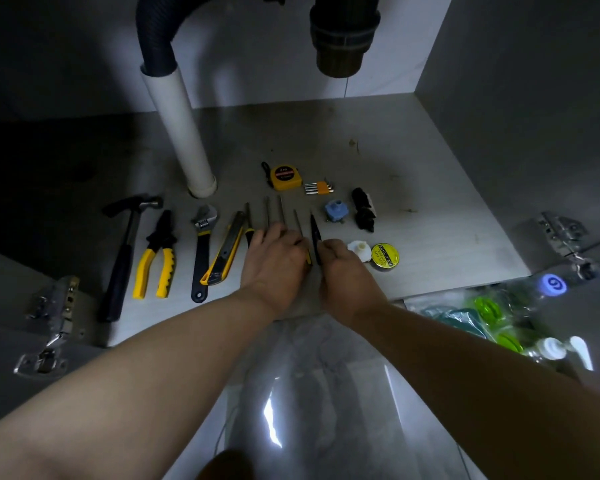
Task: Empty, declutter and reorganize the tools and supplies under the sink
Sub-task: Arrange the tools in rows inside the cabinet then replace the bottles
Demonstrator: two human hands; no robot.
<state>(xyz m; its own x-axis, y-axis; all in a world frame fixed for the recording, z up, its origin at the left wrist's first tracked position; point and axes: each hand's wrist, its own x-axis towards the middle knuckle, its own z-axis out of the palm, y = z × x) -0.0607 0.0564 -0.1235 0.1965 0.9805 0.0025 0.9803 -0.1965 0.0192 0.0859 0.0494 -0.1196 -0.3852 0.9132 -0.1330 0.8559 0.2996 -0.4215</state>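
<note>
Tools lie in a row on the cabinet floor [413,161]: a hammer [123,251], yellow pliers [158,254], an adjustable wrench [201,247] and a utility knife [226,252]. My left hand [274,265] rests flat on the handles of several screwdrivers [274,211], whose shafts point away from me. Just to their right, my right hand [343,271] pinches a thin black tool [315,233]. Further back are a yellow tape measure [284,176] and a hex key set [319,187].
A white drain pipe [181,133] stands at the back left under a black hose. A blue fitting [335,210], a black bundle [362,209], a white plug [359,250] and a tape roll [384,256] lie on the right. Bagged supplies [492,317] sit on the room floor, right.
</note>
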